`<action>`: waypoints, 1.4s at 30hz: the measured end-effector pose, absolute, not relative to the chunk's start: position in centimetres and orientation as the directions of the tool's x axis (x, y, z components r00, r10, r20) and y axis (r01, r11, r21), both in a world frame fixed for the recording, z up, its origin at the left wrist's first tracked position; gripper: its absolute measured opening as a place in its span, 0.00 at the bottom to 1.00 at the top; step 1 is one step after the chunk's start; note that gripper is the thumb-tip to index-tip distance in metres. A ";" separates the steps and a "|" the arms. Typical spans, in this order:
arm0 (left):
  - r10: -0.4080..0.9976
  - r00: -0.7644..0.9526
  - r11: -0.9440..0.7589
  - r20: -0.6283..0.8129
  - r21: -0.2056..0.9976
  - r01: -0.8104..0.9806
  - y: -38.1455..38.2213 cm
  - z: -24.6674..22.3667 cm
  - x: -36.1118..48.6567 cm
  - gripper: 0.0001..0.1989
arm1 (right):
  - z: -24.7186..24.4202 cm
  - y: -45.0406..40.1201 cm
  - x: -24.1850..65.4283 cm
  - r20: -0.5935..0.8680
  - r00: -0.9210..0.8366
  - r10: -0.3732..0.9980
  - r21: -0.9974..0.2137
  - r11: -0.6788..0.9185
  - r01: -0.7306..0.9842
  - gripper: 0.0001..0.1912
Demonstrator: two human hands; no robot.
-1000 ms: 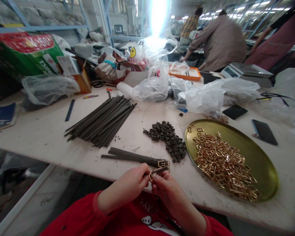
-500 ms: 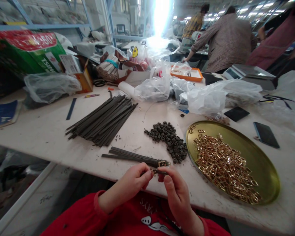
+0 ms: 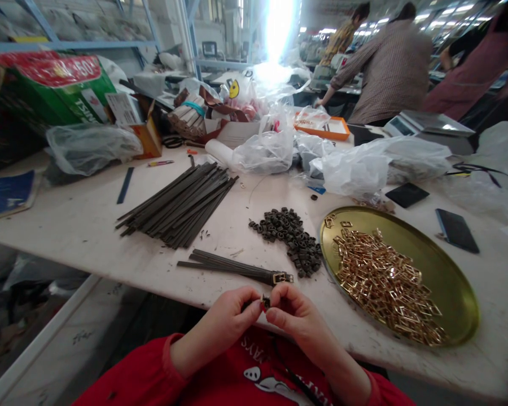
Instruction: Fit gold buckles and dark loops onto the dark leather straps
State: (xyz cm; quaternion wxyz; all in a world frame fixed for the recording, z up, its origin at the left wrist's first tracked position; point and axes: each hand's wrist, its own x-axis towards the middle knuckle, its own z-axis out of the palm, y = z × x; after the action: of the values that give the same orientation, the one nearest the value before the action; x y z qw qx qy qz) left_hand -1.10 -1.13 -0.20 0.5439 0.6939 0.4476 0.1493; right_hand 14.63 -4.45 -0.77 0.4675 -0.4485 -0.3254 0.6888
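My left hand (image 3: 232, 316) and my right hand (image 3: 294, 316) meet at the table's front edge, both closed in a pinch. Between their fingertips is a small gold buckle (image 3: 265, 303) with a dark strap end; the fingers hide most of the strap. Just beyond them lie several dark straps (image 3: 232, 267), with gold buckles (image 3: 281, 277) at their right ends. A heap of small dark strap loops (image 3: 288, 237) sits farther back. To the right, gold buckles (image 3: 385, 282) fill part of a round brass-coloured tray (image 3: 452, 293).
A bundle of loose dark strips (image 3: 182, 203) lies at the left centre. Plastic bags (image 3: 355, 169), an orange box lid (image 3: 342, 129) and a scale (image 3: 432, 127) stand along the back. A phone (image 3: 457, 230) lies right of the tray. People bend over tables beyond.
The strap end and buckle between my fingers have turned; the strap that pointed right no longer shows there. My right hand's fingers have drawn in closer to the left fingertips.
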 end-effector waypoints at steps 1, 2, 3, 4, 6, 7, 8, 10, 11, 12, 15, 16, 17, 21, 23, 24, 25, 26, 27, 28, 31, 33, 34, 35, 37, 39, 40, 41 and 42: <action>0.788 0.549 -0.006 -0.279 0.888 0.460 -1.1 -0.2 -1.1 0.12 | -0.9 -4.5 14.6 -0.313 -0.147 0.938 -0.874 -0.345 -0.343 0.15; 0.792 0.543 -0.005 -0.279 0.887 0.463 -1.2 -0.2 -1.0 0.12 | -1.0 -4.5 14.7 -0.309 -0.127 0.943 -0.883 -0.334 -0.330 0.14; 0.795 0.539 -0.005 -0.277 0.886 0.463 -1.2 -0.2 -1.0 0.12 | -1.2 -4.6 14.7 -0.301 -0.104 0.948 -0.895 -0.318 -0.313 0.14; 0.797 0.538 -0.005 -0.275 0.887 0.461 -1.1 -0.3 -0.9 0.12 | -1.4 -4.6 14.7 -0.290 -0.087 0.953 -0.906 -0.303 -0.294 0.13; 0.797 0.539 -0.004 -0.274 0.889 0.457 -1.1 -0.3 -0.9 0.12 | -1.8 -4.6 14.8 -0.273 -0.076 0.959 -0.924 -0.283 -0.257 0.12; 0.796 0.540 -0.004 -0.273 0.890 0.456 -1.1 -0.4 -0.9 0.12 | -2.0 -4.6 14.8 -0.266 -0.072 0.961 -0.932 -0.275 -0.238 0.11; 0.797 0.540 -0.004 -0.273 0.890 0.456 -1.0 -0.4 -0.9 0.12 | -2.1 -4.6 14.8 -0.254 -0.063 0.965 -0.941 -0.262 -0.214 0.11; 0.797 0.541 -0.008 -0.270 0.890 0.456 -0.9 -0.5 -1.0 0.11 | -2.1 -4.6 14.8 -0.219 -0.029 0.975 -0.964 -0.221 -0.149 0.10; 0.797 0.542 -0.012 -0.266 0.891 0.454 -0.9 -0.5 -1.0 0.12 | -2.1 -4.7 14.8 -0.201 -0.016 0.979 -0.973 -0.201 -0.116 0.09; 0.796 0.545 -0.013 -0.263 0.893 0.451 -0.8 -0.6 -1.0 0.12 | -2.1 -4.7 14.8 -0.187 -0.013 0.982 -0.978 -0.187 -0.088 0.08; 0.780 0.564 0.008 -0.271 0.906 0.423 -0.7 -0.7 -1.1 0.13 | -2.1 -4.6 15.0 -0.163 -0.044 0.986 -0.986 -0.164 -0.035 0.06; 0.771 0.572 0.028 -0.280 0.912 0.409 -0.7 -0.7 -1.2 0.13 | -2.1 -4.6 15.1 -0.154 -0.053 0.987 -0.988 -0.155 -0.013 0.05; 0.763 0.577 0.053 -0.292 0.917 0.394 -0.7 -0.8 -1.2 0.14 | -2.1 -4.6 15.1 -0.143 -0.054 0.988 -0.990 -0.143 0.015 0.04; 0.755 0.568 0.124 -0.326 0.923 0.365 -0.8 -1.0 -1.2 0.15 | -2.1 -4.7 15.2 -0.137 -0.044 0.990 -0.987 -0.133 0.088 0.04; 0.761 0.556 0.138 -0.336 0.920 0.367 -0.8 -1.1 -1.3 0.15 | -2.2 -4.7 15.1 -0.174 -0.041 0.984 -0.984 -0.172 0.048 0.05; 0.760 0.553 0.141 -0.341 0.918 0.371 -0.8 -1.1 -1.3 0.15 | -2.2 -4.7 15.1 -0.202 -0.042 0.979 -0.979 -0.202 0.004 0.06; 0.758 0.552 0.143 -0.347 0.915 0.378 -0.8 -1.2 -1.4 0.15 | -2.2 -4.7 15.0 -0.230 -0.047 0.972 -0.971 -0.232 -0.047 0.08; 0.753 0.555 0.145 -0.353 0.912 0.384 -0.8 -1.2 -1.4 0.15 | -2.2 -4.7 15.0 -0.254 -0.056 0.966 -0.961 -0.259 -0.099 0.09; 0.749 0.556 0.147 -0.360 0.909 0.389 -0.8 -1.2 -1.4 0.15 | -2.2 -4.7 14.9 -0.269 -0.063 0.961 -0.951 -0.276 -0.141 0.10; 0.745 0.559 0.150 -0.365 0.907 0.392 -0.9 -1.2 -1.4 0.15 | -2.2 -4.7 14.9 -0.275 -0.065 0.959 -0.945 -0.282 -0.165 0.11; 0.747 0.559 0.126 -0.358 0.903 0.411 -1.1 -1.3 -1.4 0.14 | -2.4 -4.7 14.9 -0.238 -0.035 0.971 -0.966 -0.240 -0.099 0.10; 0.760 0.559 0.066 -0.333 0.894 0.443 -1.2 -1.3 -1.3 0.12 | -2.8 -4.7 14.9 -0.169 -0.011 0.986 -0.986 -0.168 0.020 0.08; 0.762 0.562 0.034 -0.321 0.887 0.460 -1.3 -1.3 -1.2 0.11 | -3.0 -4.7 14.9 -0.133 -0.001 0.991 -0.988 -0.133 0.078 0.07; 0.766 0.562 0.006 -0.312 0.878 0.479 -1.4 -1.3 -1.2 0.10 | -3.2 -4.8 15.0 -0.103 0.014 0.995 -0.986 -0.103 0.127 0.07; 0.771 0.562 -0.032 -0.300 0.863 0.504 -1.5 -1.2 -1.1 0.10 | -3.5 -4.8 15.0 -0.061 0.064 0.996 -0.978 -0.073 0.197 0.07; 0.774 0.562 -0.049 -0.292 0.857 0.513 -1.5 -1.1 -1.0 0.11 | -3.6 -4.9 15.0 0.001 0.120 0.993 -0.963 -0.031 0.268 0.08; 0.775 0.564 -0.054 -0.286 0.859 0.509 -1.6 -1.0 -1.0 0.12 | -3.6 -5.0 15.0 0.062 0.133 0.989 -0.949 0.017 0.315 0.07; 0.775 0.566 -0.057 -0.280 0.862 0.504 -1.6 -0.8 -1.0 0.12 | -3.6 -5.1 14.9 0.142 0.127 0.982 -0.927 0.087 0.365 0.06; 0.776 0.568 -0.058 -0.276 0.864 0.499 -1.6 -0.7 -1.0 0.12 | -3.5 -5.2 14.9 0.233 0.107 0.967 -0.894 0.169 0.416 0.04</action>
State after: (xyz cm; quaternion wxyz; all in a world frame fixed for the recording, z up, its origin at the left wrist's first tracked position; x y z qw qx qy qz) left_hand -1.01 -1.58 -0.69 0.5218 0.7153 0.4456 0.1323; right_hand 14.90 -5.24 -3.52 0.4724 -0.5749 -0.6011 0.2915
